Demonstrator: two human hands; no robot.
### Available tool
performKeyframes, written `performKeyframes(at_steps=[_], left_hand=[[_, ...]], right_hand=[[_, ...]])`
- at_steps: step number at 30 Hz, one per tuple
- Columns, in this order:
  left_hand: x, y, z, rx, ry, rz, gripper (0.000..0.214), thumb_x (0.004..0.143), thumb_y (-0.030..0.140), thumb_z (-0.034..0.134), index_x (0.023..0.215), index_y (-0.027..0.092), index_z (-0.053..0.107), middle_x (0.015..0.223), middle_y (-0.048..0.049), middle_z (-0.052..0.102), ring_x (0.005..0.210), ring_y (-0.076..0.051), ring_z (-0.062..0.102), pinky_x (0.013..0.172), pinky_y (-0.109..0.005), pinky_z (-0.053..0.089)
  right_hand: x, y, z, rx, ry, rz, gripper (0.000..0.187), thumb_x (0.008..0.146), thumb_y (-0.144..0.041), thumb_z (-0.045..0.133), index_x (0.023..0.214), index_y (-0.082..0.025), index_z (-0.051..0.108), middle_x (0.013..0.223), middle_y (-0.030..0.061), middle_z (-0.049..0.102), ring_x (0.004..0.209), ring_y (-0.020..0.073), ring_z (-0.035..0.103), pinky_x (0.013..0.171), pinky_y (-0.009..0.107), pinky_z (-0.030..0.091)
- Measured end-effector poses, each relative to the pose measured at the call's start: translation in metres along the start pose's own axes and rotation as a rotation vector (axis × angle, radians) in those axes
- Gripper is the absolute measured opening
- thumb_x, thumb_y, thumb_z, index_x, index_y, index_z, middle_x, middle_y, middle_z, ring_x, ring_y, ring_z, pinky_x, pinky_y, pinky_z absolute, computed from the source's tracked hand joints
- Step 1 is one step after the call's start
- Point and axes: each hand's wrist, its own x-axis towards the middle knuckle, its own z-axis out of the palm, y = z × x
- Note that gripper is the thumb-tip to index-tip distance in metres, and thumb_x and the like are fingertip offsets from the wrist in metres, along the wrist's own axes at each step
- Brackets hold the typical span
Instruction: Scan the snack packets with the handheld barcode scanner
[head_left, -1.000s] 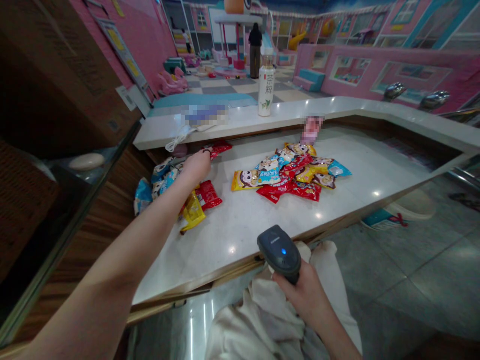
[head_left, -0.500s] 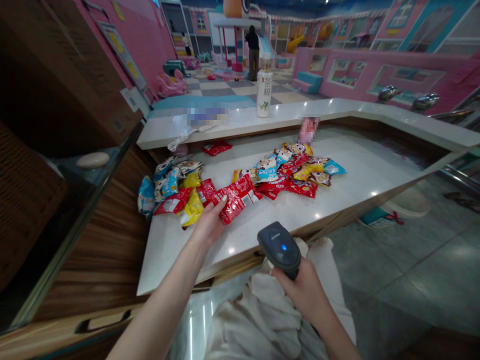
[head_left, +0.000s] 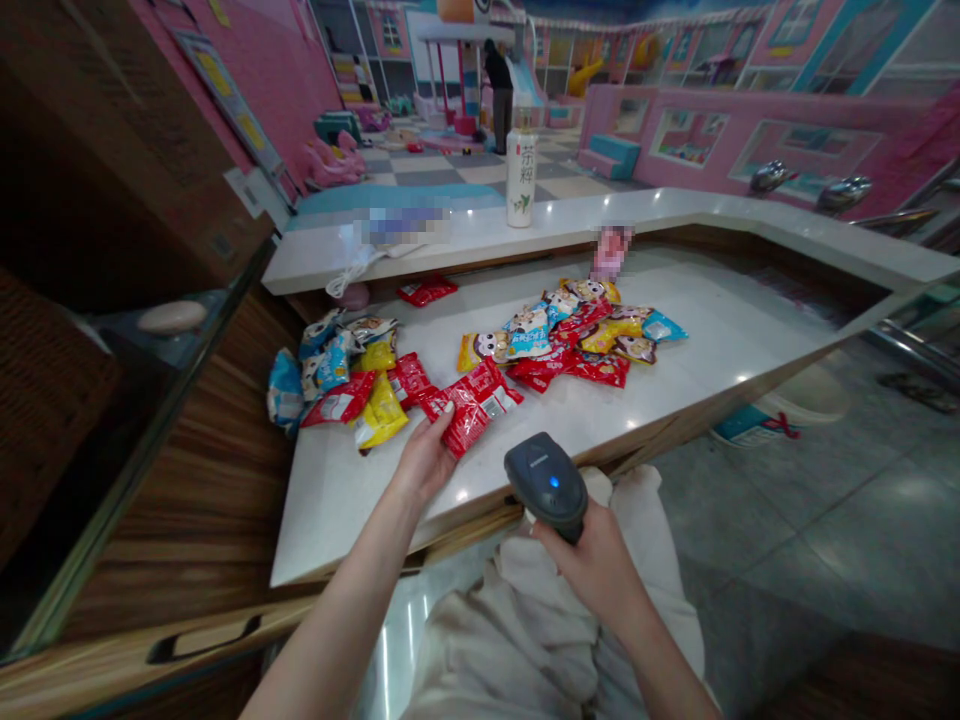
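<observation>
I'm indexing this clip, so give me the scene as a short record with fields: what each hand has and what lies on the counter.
left hand: grips a red packet by its near edge
right hand: holds a scanner, blue light on
counter: white, glossy
left heap: blue, yellow and red packets
right heap: mixed packets, apart from the left one
lone packet: red, at the back below the ledge
bottle: upright on the ledge
</observation>
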Motion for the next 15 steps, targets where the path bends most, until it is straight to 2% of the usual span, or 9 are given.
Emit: performKeyframes(at_steps=[5, 15], left_hand=[[-0.0022, 0.0017, 0.0033, 0.003, -0.012, -0.007, 0.015, 0.09, 0.016, 0.063, 0.103, 0.013, 0.071, 0.109, -0.0122, 0.076, 0.093, -0.019, 0.074, 0.092, -0.035, 0.06], [-0.0002, -0.0014, -0.0025, 0.02, -0.033, 0.01, 0.017, 0.09, 0.014, 0.062, 0.103, 0.012, 0.072, 0.11, -0.0141, 0.075, 0.095, -0.02, 0.074, 0.092, -0.035, 0.059]], right_hand=[[0.0004, -0.0005, 0.0009, -0.011, 0.01, -0.02, 0.013, 0.08, -0.026, 0.065, 0.087, -0.016, 0.071, 0.075, 0.0053, 0.074, 0.072, 0.024, 0.07, 0.066, 0.028, 0.052], [-0.0008, -0.0032, -0.0004, -0.021, -0.006, -0.006, 0.013, 0.082, -0.026, 0.065, 0.087, -0.017, 0.071, 0.053, 0.0009, 0.066, 0.06, 0.0246, 0.07, 0.052, 0.026, 0.048]])
